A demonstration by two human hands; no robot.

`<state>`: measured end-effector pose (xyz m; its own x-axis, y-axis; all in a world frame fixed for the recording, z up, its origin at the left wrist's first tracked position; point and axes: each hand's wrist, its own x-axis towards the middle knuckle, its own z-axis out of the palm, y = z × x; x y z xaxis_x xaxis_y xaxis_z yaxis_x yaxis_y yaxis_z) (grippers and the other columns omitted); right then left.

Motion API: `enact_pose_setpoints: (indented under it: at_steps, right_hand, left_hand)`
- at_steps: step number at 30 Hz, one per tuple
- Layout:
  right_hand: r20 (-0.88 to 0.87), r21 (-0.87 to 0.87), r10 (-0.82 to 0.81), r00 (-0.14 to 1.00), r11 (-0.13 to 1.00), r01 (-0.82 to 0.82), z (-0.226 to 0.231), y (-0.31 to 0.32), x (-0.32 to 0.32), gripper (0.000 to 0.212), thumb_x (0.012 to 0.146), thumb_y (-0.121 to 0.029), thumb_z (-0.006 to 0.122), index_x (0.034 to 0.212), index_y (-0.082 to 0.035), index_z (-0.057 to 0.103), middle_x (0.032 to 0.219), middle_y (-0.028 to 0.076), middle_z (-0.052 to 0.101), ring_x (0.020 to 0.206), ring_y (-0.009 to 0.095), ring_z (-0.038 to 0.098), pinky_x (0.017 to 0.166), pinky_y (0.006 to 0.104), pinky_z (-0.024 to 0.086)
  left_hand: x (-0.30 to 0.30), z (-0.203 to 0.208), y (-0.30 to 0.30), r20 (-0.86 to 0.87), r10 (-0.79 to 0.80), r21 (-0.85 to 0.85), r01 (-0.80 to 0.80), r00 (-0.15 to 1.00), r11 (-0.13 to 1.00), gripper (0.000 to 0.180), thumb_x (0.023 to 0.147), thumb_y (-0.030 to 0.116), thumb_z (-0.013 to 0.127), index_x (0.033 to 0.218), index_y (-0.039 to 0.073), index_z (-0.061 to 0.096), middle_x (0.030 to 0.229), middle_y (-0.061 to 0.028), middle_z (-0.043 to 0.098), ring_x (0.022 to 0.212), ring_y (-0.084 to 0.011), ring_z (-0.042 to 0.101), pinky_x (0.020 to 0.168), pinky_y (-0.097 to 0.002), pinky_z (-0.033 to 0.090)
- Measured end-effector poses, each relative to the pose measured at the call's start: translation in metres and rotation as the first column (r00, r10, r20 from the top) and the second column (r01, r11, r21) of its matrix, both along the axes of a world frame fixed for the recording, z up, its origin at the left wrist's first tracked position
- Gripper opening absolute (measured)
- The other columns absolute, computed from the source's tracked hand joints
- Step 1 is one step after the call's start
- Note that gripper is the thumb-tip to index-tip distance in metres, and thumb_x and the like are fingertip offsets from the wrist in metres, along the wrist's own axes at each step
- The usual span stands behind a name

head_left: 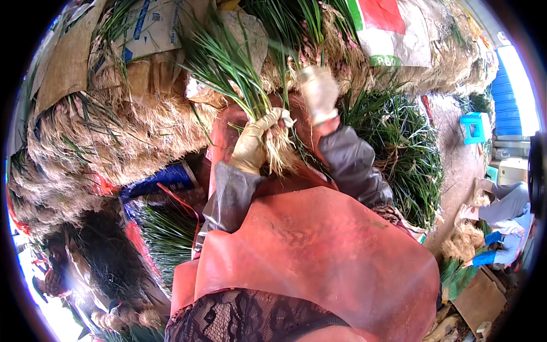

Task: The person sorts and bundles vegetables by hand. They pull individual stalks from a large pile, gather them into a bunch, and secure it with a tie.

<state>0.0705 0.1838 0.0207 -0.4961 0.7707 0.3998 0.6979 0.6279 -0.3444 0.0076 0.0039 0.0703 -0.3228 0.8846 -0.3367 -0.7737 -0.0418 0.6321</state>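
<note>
My left hand (255, 141), in a pale cream glove, is wrapped round a bunch of spring onions (246, 85). The long green leaves fan up and to the left, while the pale stringy roots (280, 149) hang below the fist. To the right of the bunch and apart from it, my right hand (320, 96), also gloved, is raised and smeared by motion. Its fingers cannot be made out. Nearest to it is a stack of rooted onions (342, 43) behind. Both forearms wear grey sleeves, and a red apron (319, 245) covers my lap.
A long heap of onions with matted roots (108, 137) runs across the far side, partly under sacks (393, 28). Loose green leaves (399, 154) pile up at my right. Further right are a blue stool (475, 129) and another person (504, 216) with blue sleeves.
</note>
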Motion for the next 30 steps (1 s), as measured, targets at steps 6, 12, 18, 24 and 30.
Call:
enact_pose_setpoints:
  at_steps: [6, 12, 18, 24, 30]
  right_hand:
    - [-0.536, -0.705, 0.292, 0.792, 0.361, -0.611, 0.038, 0.009, 0.039, 0.022, 0.092, -0.023, 0.056, 0.101, -0.006, 0.066, 0.09, 0.002, 0.068, 0.067, 0.006, 0.057, 0.057, 0.0204, 0.045]
    - [-0.349, -0.721, 0.293, 0.89, 0.523, -0.455, 0.027, -0.027, 0.01, 0.025, 0.083, -0.036, 0.064, 0.082, -0.011, 0.067, 0.068, 0.001, 0.066, 0.057, 0.012, 0.06, 0.05, 0.0255, 0.045]
    - [0.239, -0.528, -0.093, 0.967, 0.823, 0.209, -0.002, 0.058, 0.106, 0.029, 0.087, -0.038, 0.057, 0.096, -0.014, 0.07, 0.084, 0.007, 0.07, 0.074, 0.019, 0.067, 0.065, 0.0317, 0.051]
    - [0.395, -0.178, 0.175, 0.902, 0.978, -0.112, 0.002, 0.02, 0.048, 0.036, 0.087, -0.045, 0.054, 0.081, -0.011, 0.065, 0.07, 0.009, 0.064, 0.066, 0.028, 0.063, 0.064, 0.0389, 0.049]
    - [-0.053, -0.607, 0.247, 0.967, 0.761, -0.228, -0.059, 0.068, 0.012, 0.021, 0.089, -0.02, 0.054, 0.1, -0.01, 0.068, 0.098, 0.007, 0.068, 0.088, 0.016, 0.064, 0.076, 0.0303, 0.05]
  left_hand:
    - [-0.001, -0.029, 0.006, -0.034, -0.056, -0.188, 0.048, 0.998, 0.981, 0.016, 0.085, 0.011, 0.065, 0.097, -0.001, 0.066, 0.085, -0.0064, 0.067, 0.069, -0.0123, 0.063, 0.057, -0.0235, 0.049]
    - [-0.007, -0.029, 0.006, -0.104, -0.045, -0.152, 0.029, 0.994, 0.988, 0.019, 0.085, 0.012, 0.065, 0.097, -0.002, 0.067, 0.077, -0.0043, 0.066, 0.058, -0.0078, 0.057, 0.05, -0.0203, 0.046]
    - [-0.02, 0.009, -0.006, -0.237, 0.071, -0.111, -0.099, 0.969, 0.989, 0.017, 0.085, 0.01, 0.063, 0.099, -0.001, 0.065, 0.08, -0.0041, 0.065, 0.061, -0.0072, 0.055, 0.049, -0.0197, 0.045]
    - [-0.041, -0.015, 0.0, -0.07, 0.095, 0.019, -0.094, 0.993, 0.995, 0.036, 0.082, 0.013, 0.066, 0.112, -0.004, 0.059, 0.083, -0.0055, 0.064, 0.067, -0.0109, 0.057, 0.058, -0.0216, 0.047]
    - [-0.028, 0.002, 0.011, -0.254, 0.068, -0.12, -0.101, 0.965, 0.988, 0.027, 0.081, 0.006, 0.065, 0.107, -0.004, 0.061, 0.08, -0.0059, 0.063, 0.062, -0.0108, 0.056, 0.056, -0.0218, 0.048]
